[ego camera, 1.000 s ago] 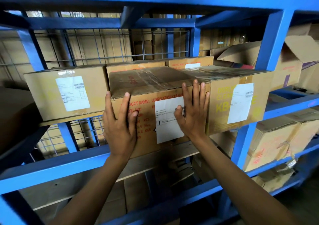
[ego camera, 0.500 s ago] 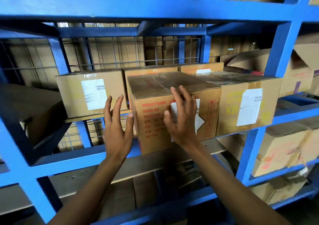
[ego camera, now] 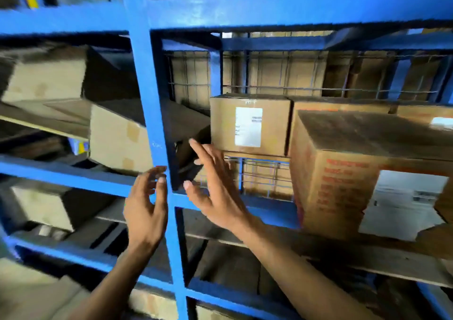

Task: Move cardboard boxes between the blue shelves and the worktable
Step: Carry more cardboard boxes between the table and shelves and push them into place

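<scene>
A cardboard box with red print and a white label (ego camera: 348, 172) sits on the blue shelf (ego camera: 269, 211) at the right. A smaller labelled box (ego camera: 248, 126) stands behind and left of it. My left hand (ego camera: 147, 202) hangs in front of the blue upright post (ego camera: 152, 123) with fingers loosely curled and holds nothing. My right hand (ego camera: 213, 187) is raised with fingers spread, left of the printed box and apart from it, in front of the shelf's front beam.
More cardboard boxes (ego camera: 117, 138) lie tilted in the left bay, with others on the lower levels (ego camera: 41, 209). Wire mesh (ego camera: 269, 177) backs the shelf. A blue crossbeam (ego camera: 294, 8) runs overhead. The picture is blurred by motion.
Both hands have come off the printed box and moved left. The view has swung left, so the box now sits at the right and the upright post is in the middle.
</scene>
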`<action>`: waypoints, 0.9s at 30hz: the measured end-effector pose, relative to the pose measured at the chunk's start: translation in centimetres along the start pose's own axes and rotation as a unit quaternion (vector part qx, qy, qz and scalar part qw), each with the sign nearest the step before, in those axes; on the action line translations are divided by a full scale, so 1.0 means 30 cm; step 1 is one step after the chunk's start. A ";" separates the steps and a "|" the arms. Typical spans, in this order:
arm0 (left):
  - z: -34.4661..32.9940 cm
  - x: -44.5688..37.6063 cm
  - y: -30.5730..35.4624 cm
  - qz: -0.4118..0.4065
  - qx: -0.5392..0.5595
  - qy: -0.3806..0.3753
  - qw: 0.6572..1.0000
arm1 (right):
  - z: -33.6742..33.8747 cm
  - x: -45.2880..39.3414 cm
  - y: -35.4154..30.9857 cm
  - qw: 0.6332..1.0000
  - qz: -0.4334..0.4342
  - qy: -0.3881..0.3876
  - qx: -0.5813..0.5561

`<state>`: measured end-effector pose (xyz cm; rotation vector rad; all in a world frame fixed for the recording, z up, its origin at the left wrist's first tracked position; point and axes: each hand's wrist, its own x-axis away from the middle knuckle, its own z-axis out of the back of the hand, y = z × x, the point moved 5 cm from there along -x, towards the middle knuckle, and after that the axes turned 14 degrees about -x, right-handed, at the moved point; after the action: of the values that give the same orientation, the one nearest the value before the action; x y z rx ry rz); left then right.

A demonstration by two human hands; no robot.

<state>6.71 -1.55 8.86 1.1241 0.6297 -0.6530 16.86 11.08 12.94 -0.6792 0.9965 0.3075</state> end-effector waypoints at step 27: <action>1.461 0.616 -0.627 0.367 -0.399 0.219 0.811 | -1.454 0.136 -0.787 0.777 -0.073 -0.469 -0.414</action>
<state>10.29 -51.25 -2.74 0.6067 0.6892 0.5471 2.44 -35.44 2.71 -1.2111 -0.2225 0.8700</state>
